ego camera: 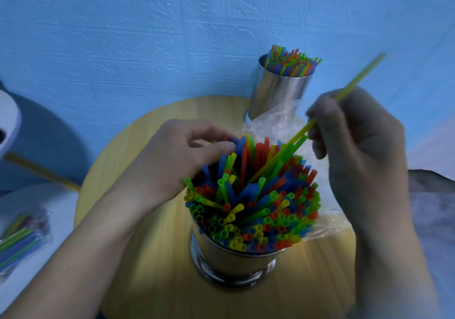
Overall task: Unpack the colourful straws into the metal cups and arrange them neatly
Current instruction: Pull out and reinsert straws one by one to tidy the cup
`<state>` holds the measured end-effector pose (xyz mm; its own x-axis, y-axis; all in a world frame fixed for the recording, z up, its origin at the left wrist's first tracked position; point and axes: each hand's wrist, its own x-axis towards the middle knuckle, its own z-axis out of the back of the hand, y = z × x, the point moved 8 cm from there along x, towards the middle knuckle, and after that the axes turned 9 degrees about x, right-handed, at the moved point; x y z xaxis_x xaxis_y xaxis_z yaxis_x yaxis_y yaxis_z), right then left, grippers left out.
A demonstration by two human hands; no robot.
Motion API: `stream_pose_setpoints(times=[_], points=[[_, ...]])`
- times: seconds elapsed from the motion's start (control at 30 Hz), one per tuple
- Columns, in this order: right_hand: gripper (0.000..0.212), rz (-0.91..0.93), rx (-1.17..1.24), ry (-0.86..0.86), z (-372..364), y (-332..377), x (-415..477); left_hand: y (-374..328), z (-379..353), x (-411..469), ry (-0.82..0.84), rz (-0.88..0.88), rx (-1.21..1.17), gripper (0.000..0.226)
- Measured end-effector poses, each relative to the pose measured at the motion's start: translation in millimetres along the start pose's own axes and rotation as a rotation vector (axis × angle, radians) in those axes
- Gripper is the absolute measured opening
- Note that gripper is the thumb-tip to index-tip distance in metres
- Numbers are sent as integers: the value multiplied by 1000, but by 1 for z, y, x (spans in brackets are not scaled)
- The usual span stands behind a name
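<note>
1. Layout: 2 metal cups stand on a round wooden table [147, 269] against a blue wall [123, 35]. The near cup [229, 257] stands at the table's centre. The far cup [278, 97] stands at the rear edge, next to the wall.
2. Near cup: packed with straws [258, 208] in red, blue, green and yellow. The tops fan outward unevenly, and several lean across one another.
3. Far cup: filled with a second bundle [293, 62] of upright mixed-colour straws.
4. Left hand [172, 161]: positioned at the far-left side of the near cup. The fingers are curled. Thumb and forefinger pinch the tops of a few blue and red straws there.
5. Right hand [362, 151]: raised above and to the right of the near cup, blurred. The fingers are curled and pinch a yellow-green straw [278, 155] at mid-length. The straw is tilted: its lower end sits among the straws in the near cup, and its upper end points up and to the right.
6. A clear bag [270, 121] lies crumpled on the table between the 2 cups and continues to the right of the near cup.
7. A pack [17, 237] of straws lies on a white surface [49, 200] at the left.
</note>
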<state>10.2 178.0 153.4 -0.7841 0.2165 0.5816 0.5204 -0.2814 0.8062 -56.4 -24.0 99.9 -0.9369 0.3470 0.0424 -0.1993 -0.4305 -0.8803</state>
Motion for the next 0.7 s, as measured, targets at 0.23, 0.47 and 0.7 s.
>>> stream_pose_setpoints(times=[0.23,0.47,0.7], points=[[29,-117,46,106,-10,-8,-2,-3,1,1,-8,-6,17,8],[58,-56,15,106,-8,-5,-5,-11,5,2,-64,-59,55,5],[56,-24,-8,111,-10,-1,-7,-17,4,1,-75,-95,76,6]])
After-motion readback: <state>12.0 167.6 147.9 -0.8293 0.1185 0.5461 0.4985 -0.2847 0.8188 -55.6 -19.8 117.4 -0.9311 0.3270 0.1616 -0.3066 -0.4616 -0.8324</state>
